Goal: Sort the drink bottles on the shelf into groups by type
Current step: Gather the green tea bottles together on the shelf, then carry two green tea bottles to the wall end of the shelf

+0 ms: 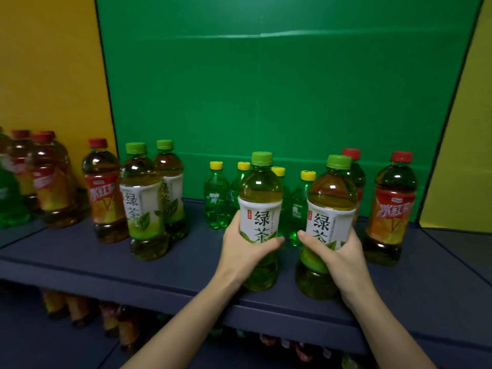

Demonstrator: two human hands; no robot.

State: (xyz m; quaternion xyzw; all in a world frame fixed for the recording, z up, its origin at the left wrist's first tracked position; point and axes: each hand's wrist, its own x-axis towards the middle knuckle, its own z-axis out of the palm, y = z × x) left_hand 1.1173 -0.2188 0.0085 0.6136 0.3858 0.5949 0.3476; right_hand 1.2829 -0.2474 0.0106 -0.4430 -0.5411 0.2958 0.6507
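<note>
So the left hand [247, 253] is curled around one green tea bottle [260, 206] and the right hand [339, 253] grips a second green tea bottle [331, 209] just beside it. Both are clear, waisted plastic with yellow-green liquid, white labels and ribbed green caps, upright at the front of the dark blue shelf [80, 258]. Small green soda bottles [217, 201] with yellow caps sit behind, a pair of green teas [145, 209] stands to the left, and red-capped iced tea bottles [391, 209] are at both ends.
</note>
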